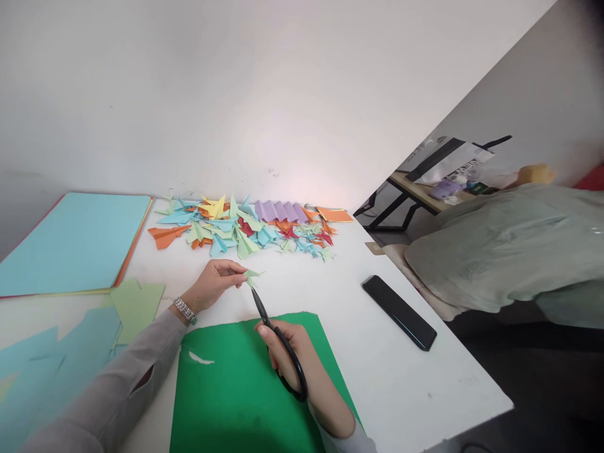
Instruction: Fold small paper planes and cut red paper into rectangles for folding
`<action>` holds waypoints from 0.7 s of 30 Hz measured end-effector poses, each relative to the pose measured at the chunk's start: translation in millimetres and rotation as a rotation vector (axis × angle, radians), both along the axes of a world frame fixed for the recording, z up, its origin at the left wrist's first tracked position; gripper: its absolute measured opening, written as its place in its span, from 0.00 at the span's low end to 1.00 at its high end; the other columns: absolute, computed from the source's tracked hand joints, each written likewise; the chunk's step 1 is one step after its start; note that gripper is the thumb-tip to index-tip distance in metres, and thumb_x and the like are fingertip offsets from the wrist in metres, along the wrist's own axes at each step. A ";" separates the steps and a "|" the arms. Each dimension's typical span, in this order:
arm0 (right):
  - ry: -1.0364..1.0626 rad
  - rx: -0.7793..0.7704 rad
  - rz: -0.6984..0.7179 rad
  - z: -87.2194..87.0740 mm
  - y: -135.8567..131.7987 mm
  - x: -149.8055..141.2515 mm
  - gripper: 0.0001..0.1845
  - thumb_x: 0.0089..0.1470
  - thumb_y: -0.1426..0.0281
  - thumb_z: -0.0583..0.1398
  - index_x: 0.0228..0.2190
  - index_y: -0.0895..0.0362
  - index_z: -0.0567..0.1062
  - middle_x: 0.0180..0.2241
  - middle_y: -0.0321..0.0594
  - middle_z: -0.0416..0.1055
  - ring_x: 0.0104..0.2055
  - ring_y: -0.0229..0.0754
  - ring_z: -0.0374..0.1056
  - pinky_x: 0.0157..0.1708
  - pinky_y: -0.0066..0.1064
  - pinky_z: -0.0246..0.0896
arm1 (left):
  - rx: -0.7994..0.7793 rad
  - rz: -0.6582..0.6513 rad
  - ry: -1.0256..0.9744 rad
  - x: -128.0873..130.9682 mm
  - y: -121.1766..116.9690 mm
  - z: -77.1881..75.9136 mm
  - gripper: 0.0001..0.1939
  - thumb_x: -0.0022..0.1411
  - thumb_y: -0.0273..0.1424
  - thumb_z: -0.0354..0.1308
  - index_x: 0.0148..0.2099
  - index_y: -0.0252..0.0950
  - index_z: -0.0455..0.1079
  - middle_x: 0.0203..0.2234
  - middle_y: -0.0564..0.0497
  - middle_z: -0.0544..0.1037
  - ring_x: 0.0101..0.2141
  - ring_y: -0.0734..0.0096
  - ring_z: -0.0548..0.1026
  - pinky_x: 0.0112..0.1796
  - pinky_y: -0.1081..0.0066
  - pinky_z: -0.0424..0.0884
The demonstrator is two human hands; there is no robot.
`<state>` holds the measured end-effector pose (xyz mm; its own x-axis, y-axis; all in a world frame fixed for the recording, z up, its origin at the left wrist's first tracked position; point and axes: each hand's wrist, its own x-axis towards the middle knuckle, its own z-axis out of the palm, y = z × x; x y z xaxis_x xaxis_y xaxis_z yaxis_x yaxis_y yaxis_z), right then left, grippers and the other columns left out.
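Observation:
My left hand (214, 283) pinches a small pale green folded paper piece (252, 275) above the white table (330, 296). My right hand (287, 355) grips black scissors (278, 340) by the handles, blades pointing up toward the paper piece and nearly touching it. Both hands are over the far edge of a dark green sheet (236, 390) that lies in front of me. A watch sits on my left wrist.
A heap of coloured folded paper shapes (245, 229) lies at the back of the table. A stack of large sheets, light blue on top (75, 242), sits at the left, with cut scraps (134, 305) nearby. A black phone (399, 311) lies at the right.

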<state>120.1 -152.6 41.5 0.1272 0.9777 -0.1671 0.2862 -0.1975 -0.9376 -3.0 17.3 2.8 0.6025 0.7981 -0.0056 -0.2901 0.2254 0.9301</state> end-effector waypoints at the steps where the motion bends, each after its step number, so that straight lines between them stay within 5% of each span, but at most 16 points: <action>1: 0.000 -0.001 0.000 0.5 -0.6 0.2 0.27 0.58 0.50 0.52 0.17 0.54 0.59 0.13 0.30 0.55 0.16 0.33 0.51 0.19 0.27 0.45 | -0.010 0.008 -0.013 -0.1 0.4 -0.3 0.13 0.37 0.33 0.74 0.27 0.33 0.78 0.18 0.52 0.76 0.21 0.76 0.70 0.25 0.73 0.66; 7: 0.045 0.014 -0.038 -0.5 -5.8 0.4 0.25 0.57 0.48 0.52 0.21 0.55 0.66 0.13 0.28 0.54 0.15 0.33 0.51 0.18 0.27 0.46 | -0.126 -0.013 -0.108 -2.0 1.2 0.6 0.12 0.37 0.31 0.75 0.27 0.33 0.78 0.16 0.53 0.75 0.20 0.77 0.70 0.25 0.73 0.66; 11: -0.004 0.001 -0.186 -8.9 -4.4 13.1 0.27 0.54 0.46 0.53 0.30 0.58 0.72 0.14 0.28 0.56 0.15 0.34 0.52 0.17 0.28 0.48 | -0.198 -0.050 -0.174 -4.3 2.1 1.6 0.11 0.40 0.28 0.74 0.29 0.33 0.77 0.18 0.52 0.76 0.21 0.75 0.72 0.26 0.71 0.68; 15: -0.283 -0.063 -0.382 -21.6 -0.7 50.8 0.29 0.50 0.50 0.59 0.44 0.60 0.70 0.16 0.31 0.65 0.19 0.40 0.62 0.22 0.30 0.55 | -0.235 -0.077 -0.208 -5.5 3.3 0.9 0.11 0.41 0.28 0.74 0.29 0.33 0.77 0.20 0.51 0.77 0.21 0.74 0.73 0.27 0.71 0.69; 21: -0.943 -0.102 -0.381 -44.6 -7.3 105.4 0.15 0.56 0.69 0.53 0.43 0.58 0.71 0.33 0.46 0.75 0.32 0.47 0.71 0.30 0.33 0.58 | -0.243 -0.093 -0.220 -6.1 3.6 -0.2 0.11 0.42 0.28 0.73 0.30 0.33 0.77 0.21 0.51 0.78 0.22 0.74 0.74 0.28 0.71 0.69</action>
